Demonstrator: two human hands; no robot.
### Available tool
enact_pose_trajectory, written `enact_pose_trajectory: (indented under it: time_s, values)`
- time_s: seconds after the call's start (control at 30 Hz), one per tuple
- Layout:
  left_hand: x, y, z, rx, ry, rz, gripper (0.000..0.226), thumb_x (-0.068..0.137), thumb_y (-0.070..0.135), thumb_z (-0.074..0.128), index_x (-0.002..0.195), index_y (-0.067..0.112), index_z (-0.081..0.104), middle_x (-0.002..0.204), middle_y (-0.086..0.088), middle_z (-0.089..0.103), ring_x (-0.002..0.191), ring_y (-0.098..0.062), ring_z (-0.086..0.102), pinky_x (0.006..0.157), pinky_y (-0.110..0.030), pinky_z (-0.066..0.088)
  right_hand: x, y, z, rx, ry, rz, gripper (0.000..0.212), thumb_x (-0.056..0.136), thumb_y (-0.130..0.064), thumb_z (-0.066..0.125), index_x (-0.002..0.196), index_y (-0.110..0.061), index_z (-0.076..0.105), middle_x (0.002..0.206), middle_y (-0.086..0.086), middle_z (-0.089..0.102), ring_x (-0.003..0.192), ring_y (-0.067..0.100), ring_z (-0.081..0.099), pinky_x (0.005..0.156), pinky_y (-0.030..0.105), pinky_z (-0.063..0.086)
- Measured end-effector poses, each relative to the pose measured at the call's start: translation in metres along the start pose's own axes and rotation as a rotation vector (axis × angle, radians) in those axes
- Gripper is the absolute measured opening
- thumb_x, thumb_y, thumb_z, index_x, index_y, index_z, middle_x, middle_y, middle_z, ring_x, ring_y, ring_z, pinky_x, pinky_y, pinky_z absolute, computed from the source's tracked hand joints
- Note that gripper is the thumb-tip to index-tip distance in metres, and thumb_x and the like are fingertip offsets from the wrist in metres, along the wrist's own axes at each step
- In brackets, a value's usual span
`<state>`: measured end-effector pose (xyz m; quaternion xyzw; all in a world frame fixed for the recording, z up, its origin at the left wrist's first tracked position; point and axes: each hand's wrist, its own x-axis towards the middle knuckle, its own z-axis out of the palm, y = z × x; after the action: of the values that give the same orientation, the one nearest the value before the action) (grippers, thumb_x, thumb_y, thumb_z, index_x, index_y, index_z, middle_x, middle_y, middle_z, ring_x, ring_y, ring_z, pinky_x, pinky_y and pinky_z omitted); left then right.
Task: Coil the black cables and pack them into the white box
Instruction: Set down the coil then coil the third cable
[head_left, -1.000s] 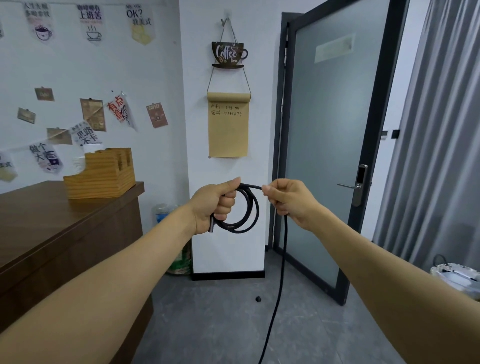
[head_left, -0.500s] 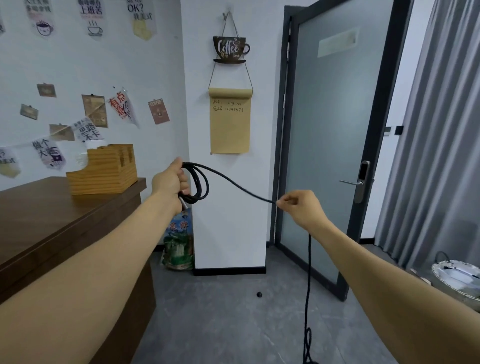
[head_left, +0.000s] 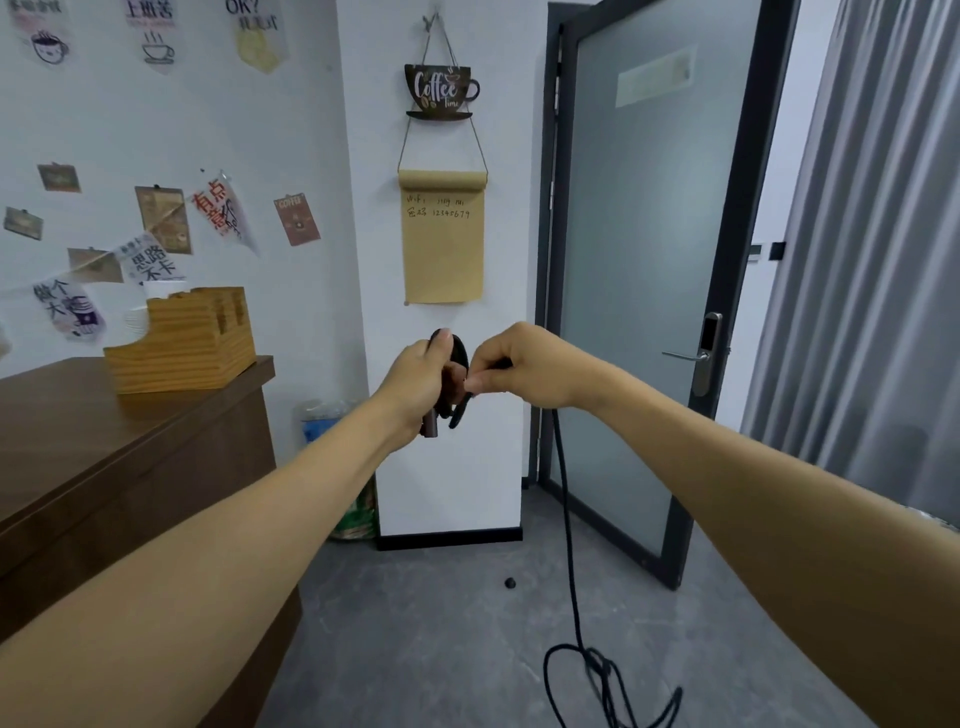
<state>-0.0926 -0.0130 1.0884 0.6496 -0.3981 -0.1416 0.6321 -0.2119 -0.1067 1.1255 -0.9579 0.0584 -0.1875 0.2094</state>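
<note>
A black cable (head_left: 566, 525) is partly wound into a small coil (head_left: 458, 353) held out in front of me at chest height. My left hand (head_left: 418, 382) grips the coil, thumb on top, and a plug end hangs below the fist. My right hand (head_left: 524, 366) pinches the cable right beside the coil. From that hand the loose cable drops to the grey floor and ends in a tangle (head_left: 608, 686) at the lower edge. The white box is not in view.
A dark wooden counter (head_left: 104, 447) stands at my left with a light wooden organiser (head_left: 182, 340) on it. Ahead are a white wall column (head_left: 441, 467) and a frosted glass door (head_left: 644, 260). Grey curtains (head_left: 872, 260) hang at the right.
My hands were apart with a stretch of cable between them; now they have come together in the middle, the right hand bringing the cable against the coil. More slack lies on the floor.
</note>
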Motion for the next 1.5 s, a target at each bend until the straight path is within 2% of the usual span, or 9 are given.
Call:
enact_pose_trajectory:
  time_s: [0.2,0.4,0.53,0.63,0.77,0.97,1.3,1.4,1.5]
  values:
    - [-0.011,0.0,0.01,-0.017,-0.107,0.006,0.044,0.104,0.031,0.028,0.07,0.012,0.049,0.05,0.001,0.051,0.047,-0.015,0.047,0.053,-0.027,0.04,-0.003,0.003,0.001,0.165,0.082,0.024,0.018,0.088,-0.022,0.065,0.079,-0.008,0.071,0.065,0.006,0.053,0.061,0.015,0.04,0.06,0.028,0.036]
    - [-0.015,0.007,0.004,-0.038,-0.196,-0.065,0.062,0.104,0.037,0.028,0.049,0.026,0.055,0.052,0.005,0.023,0.044,-0.01,0.02,0.045,-0.02,0.027,0.004,-0.002,0.002,0.216,0.181,0.085,0.026,0.08,-0.03,0.073,0.073,-0.006,0.07,0.06,0.001,0.054,0.058,0.016,0.04,0.054,0.025,0.033]
    - [-0.019,0.007,-0.009,-0.006,-0.288,-0.173,0.045,0.1,0.046,0.034,0.066,0.018,0.042,0.048,0.009,0.025,0.04,-0.007,0.018,0.041,-0.017,0.023,0.009,0.005,0.007,0.235,0.215,0.191,0.033,0.07,-0.037,0.08,0.067,-0.008,0.064,0.054,-0.005,0.054,0.051,0.011,0.04,0.049,0.02,0.033]
    - [-0.023,0.004,-0.022,0.013,-0.322,-0.216,0.044,0.091,0.051,0.049,0.061,0.02,0.037,0.049,0.008,0.022,0.041,-0.007,0.015,0.041,-0.018,0.019,0.003,0.018,0.011,0.362,0.186,0.24,0.036,0.07,-0.037,0.08,0.067,-0.01,0.056,0.052,-0.004,0.047,0.051,0.012,0.036,0.05,0.022,0.032]
    - [-0.023,0.0,-0.044,-0.078,-0.196,-0.217,0.035,0.09,0.028,0.06,0.063,0.022,0.039,0.046,0.009,0.02,0.039,-0.006,0.014,0.038,-0.018,0.013,-0.014,0.045,0.012,0.52,0.209,0.307,0.028,0.083,-0.031,0.069,0.072,-0.007,0.059,0.06,0.001,0.044,0.055,0.012,0.035,0.052,0.022,0.032]
    - [-0.016,-0.003,-0.05,-0.228,0.025,-0.224,0.028,0.091,0.021,0.059,0.068,0.02,0.045,0.042,0.011,0.022,0.035,-0.006,0.014,0.038,-0.018,0.013,-0.019,0.054,0.027,0.567,0.202,0.351,0.022,0.088,-0.024,0.064,0.071,-0.011,0.062,0.061,0.002,0.047,0.055,0.012,0.035,0.052,0.022,0.031]
    - [0.004,0.0,-0.091,-0.423,0.439,-0.214,0.027,0.092,0.019,0.059,0.068,0.018,0.047,0.034,0.01,0.03,0.026,-0.005,0.021,0.031,-0.012,0.02,-0.031,0.075,0.016,0.382,0.431,0.389,0.009,0.087,-0.017,0.066,0.081,-0.012,0.069,0.075,0.006,0.06,0.069,0.017,0.052,0.062,0.023,0.044]
    - [0.004,0.006,-0.082,-0.332,0.404,-0.134,0.034,0.093,0.027,0.06,0.065,0.018,0.042,0.038,0.01,0.029,0.029,-0.005,0.023,0.035,-0.014,0.025,-0.019,0.06,0.015,0.05,0.352,0.281,0.011,0.087,-0.015,0.063,0.089,-0.012,0.074,0.089,0.002,0.072,0.084,0.02,0.065,0.078,0.035,0.055]
    - [0.004,0.011,-0.066,-0.14,0.329,-0.045,0.04,0.093,0.033,0.057,0.063,0.018,0.035,0.05,0.004,0.03,0.039,-0.008,0.027,0.044,-0.021,0.029,-0.01,0.034,0.015,-0.269,0.156,0.15,0.016,0.086,-0.017,0.058,0.087,-0.017,0.074,0.092,-0.004,0.072,0.088,0.017,0.064,0.078,0.037,0.055]
